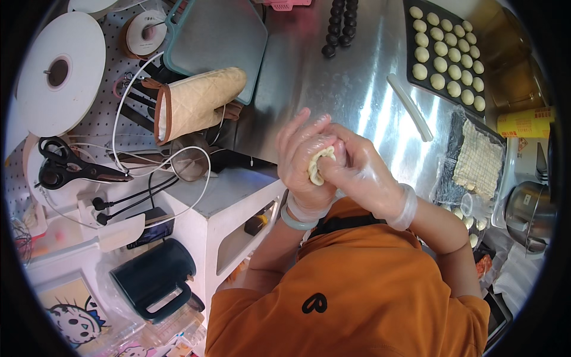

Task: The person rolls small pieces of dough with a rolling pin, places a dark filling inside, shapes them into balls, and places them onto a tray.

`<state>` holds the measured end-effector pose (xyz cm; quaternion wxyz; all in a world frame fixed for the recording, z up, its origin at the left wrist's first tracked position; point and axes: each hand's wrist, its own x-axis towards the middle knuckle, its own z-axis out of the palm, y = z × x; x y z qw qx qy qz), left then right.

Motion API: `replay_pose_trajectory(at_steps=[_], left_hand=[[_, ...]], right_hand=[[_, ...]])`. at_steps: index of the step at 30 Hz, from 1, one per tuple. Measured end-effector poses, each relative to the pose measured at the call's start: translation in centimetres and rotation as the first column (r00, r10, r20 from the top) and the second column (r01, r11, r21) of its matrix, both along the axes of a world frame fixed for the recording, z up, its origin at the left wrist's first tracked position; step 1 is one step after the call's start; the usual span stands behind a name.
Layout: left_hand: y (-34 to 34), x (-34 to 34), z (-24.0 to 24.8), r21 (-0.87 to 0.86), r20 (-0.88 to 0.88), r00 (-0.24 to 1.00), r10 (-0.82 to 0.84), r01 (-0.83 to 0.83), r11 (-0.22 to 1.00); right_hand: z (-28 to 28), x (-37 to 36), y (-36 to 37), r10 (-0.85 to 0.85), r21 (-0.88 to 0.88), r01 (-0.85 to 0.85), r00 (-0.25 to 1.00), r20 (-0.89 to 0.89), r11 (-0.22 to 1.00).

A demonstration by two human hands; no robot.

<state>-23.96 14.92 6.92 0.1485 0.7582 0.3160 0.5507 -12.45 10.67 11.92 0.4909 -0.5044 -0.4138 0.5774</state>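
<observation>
Both my hands wear clear plastic gloves and meet in front of my body, above the near edge of the steel worktop (357, 101). My left hand (297, 169) is cupped round a piece of pale dough (315, 166) with an uneven, folded rim. From the right, my right hand (367, 175) closes over the same dough, its thumb and fingers pressing at the rim. Most of the dough is hidden in the hands, so whether anything is inside it cannot be told.
Far right lies a dark tray (410, 44) with rows of pale dough balls. Dark balls (340, 27) line the worktop's back; a pale strip (410, 107) lies nearer. Scissors (65, 163), an oven mitt (202, 101) and a dark mug (151, 276) are at left. A steel bowl (526, 214) stands right.
</observation>
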Motion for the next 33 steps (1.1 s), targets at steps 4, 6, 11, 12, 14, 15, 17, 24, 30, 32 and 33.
replay_pose_trajectory(at_steps=[4,6,11,12,14,15,17,24,30,32,33], left_hand=[[-0.2,0.2,1.5,-0.128,0.082,0.994,-0.072,0.082,0.988],[0.0,-1.3,2.2,-0.134,-0.136,0.984,-0.117,0.099,0.986],[0.7,-1.5,2.6,-0.066,-0.180,0.969,-0.170,0.160,0.985],[0.6,-1.4,2.2,-0.068,-0.136,0.978,-0.161,0.153,0.986],[0.4,-1.2,1.9,-0.042,-0.149,0.982,-0.119,0.114,0.993],[0.3,-1.1,1.7,-0.029,-0.152,0.983,-0.103,0.100,0.995],[0.0,-0.9,1.3,-0.003,-0.167,0.985,-0.053,0.054,0.999],[-0.3,-0.5,0.6,-0.063,-0.086,0.996,-0.034,0.028,0.998],[0.6,-1.7,2.6,-0.029,-0.258,0.959,-0.119,0.116,0.993],[0.6,-1.8,2.6,-0.005,-0.299,0.947,-0.114,0.117,0.993],[0.5,-1.8,2.5,0.003,-0.311,0.945,-0.103,0.110,0.994]], right_hand=[[-0.3,0.6,0.3,0.023,-0.015,-0.024,0.997,-0.070,1.000],[0.4,1.6,0.6,0.083,0.054,-0.087,0.995,0.059,0.995],[2.2,1.0,0.3,0.141,-0.066,-0.137,0.987,0.072,0.988],[2.1,0.9,0.2,0.124,-0.052,-0.121,0.990,0.063,0.991],[1.3,0.6,0.0,0.089,-0.024,-0.088,0.995,0.044,0.996],[0.8,0.5,-0.1,0.089,-0.029,-0.088,0.996,0.027,0.996],[0.0,0.5,-0.2,0.087,-0.039,-0.087,0.996,-0.008,0.995],[0.3,0.7,0.6,0.033,-0.019,-0.032,0.995,0.093,0.999],[1.2,1.5,0.6,0.145,0.003,-0.146,0.987,0.062,0.989],[2.1,0.8,0.2,0.147,-0.121,-0.151,0.988,-0.038,0.981],[2.0,0.6,0.1,0.128,-0.137,-0.132,0.991,-0.037,0.982]])
